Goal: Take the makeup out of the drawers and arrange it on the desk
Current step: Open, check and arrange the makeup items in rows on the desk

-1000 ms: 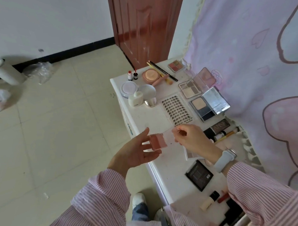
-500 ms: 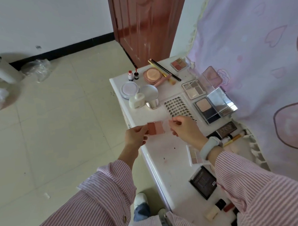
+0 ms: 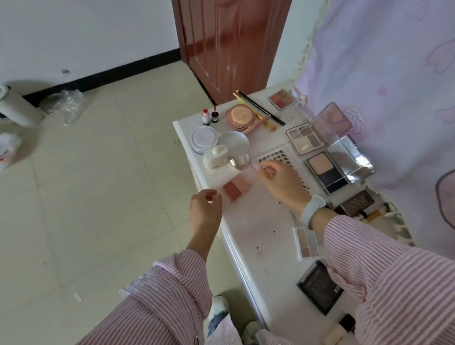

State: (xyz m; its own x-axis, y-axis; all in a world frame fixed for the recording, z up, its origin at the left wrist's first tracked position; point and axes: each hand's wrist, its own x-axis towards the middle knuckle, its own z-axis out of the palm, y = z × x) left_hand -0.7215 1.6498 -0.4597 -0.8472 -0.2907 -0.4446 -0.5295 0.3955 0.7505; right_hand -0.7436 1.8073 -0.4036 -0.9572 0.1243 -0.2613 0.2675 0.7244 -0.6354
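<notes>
A small pink two-tone blush palette point(image 3: 236, 188) lies on the white desk point(image 3: 252, 231) near its left edge, its clear lid raised. My right hand point(image 3: 283, 187) is just right of it, and thumb and fingertips pinch the edge of that clear lid. Just off the desk edge, a little left of the palette, my left hand point(image 3: 205, 208) hovers with fingers loosely curled, holding nothing.
The desk holds round compacts point(image 3: 203, 139), a cream bottle point(image 3: 216, 157), a false-lash tray point(image 3: 275, 157), open eyeshadow palettes point(image 3: 325, 170), a black compact point(image 3: 320, 287), a small palette point(image 3: 306, 243) and pencils point(image 3: 260, 107). A pink curtain point(image 3: 400, 86) hangs right; tiled floor lies left.
The blush palette went from being held up between both hands down onto the desk. My left hand let go and drew back to the left. My right hand still holds the lid.
</notes>
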